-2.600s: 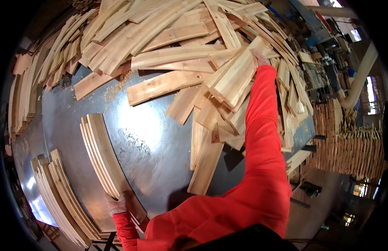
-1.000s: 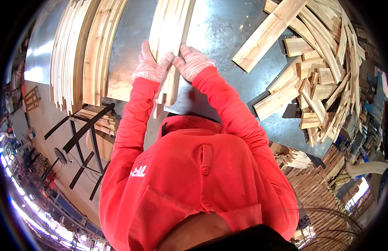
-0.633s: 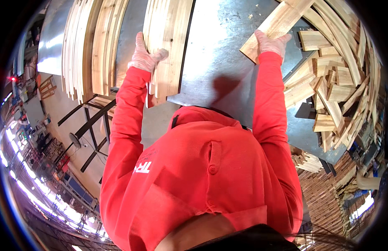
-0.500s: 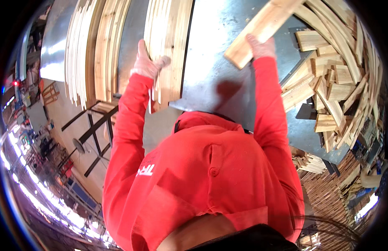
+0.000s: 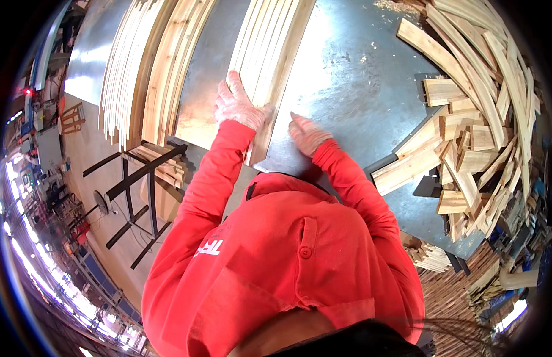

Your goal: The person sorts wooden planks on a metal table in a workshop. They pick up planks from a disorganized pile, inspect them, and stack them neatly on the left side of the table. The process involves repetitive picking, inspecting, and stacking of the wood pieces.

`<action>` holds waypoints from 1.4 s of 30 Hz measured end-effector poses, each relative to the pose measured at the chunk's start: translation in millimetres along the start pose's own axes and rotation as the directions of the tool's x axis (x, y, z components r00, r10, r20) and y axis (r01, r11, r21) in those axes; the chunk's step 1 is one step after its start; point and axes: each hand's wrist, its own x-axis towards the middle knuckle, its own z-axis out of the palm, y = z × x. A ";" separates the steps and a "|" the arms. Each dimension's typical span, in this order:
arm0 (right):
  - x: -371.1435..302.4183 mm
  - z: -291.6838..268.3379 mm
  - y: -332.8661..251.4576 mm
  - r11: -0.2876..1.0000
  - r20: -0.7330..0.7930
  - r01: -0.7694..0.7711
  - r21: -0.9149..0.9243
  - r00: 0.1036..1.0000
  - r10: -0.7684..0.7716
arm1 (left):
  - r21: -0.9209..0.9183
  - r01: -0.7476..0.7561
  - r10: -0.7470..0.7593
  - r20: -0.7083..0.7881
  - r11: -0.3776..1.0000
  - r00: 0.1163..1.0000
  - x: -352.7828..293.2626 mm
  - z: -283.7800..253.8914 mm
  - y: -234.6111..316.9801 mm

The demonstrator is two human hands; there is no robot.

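Observation:
My left hand, in a thin pale glove, lies against the left side of a row of long wooden boards. Its fingers are stretched out and the thumb reaches across the boards near their close end. The boards stand on edge, pressed together. My right hand, also gloved and slightly blurred, is just right of this row, above the metal tabletop. Its fingers point toward the boards, loosely extended, and nothing shows in them.
Two more groups of boards, an outer row and an inner row, lie at left. A jumbled pile of offcuts and long strips covers the right. A dark metal frame stands beside the table; sawdust lies far off.
My right hand has let go of the board it held at the right and moved left toward the row. The row and my left hand appear farther right in view.

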 end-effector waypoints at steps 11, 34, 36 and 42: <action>29.4 -5.5 -68.0 0.625 0.009 0.002 0.781 1.000 -0.014 | -0.611 0.608 0.664 0.174 -0.507 0.728 36.1 46.6 -53.9; 63.8 8.8 -78.3 0.910 -0.257 -0.002 0.416 0.959 0.120 | 0.265 0.056 -0.027 -0.112 0.963 0.993 118.9 -30.7 -218.9; 69.2 19.9 -75.9 0.945 -0.259 0.044 0.325 0.965 0.044 | 0.163 0.010 0.013 -0.136 0.987 0.991 132.8 -36.7 -244.4; 107.2 98.7 -109.6 0.875 -0.223 0.060 0.480 0.973 0.056 | 0.177 0.044 -0.055 0.058 0.983 0.997 146.1 -90.3 -284.5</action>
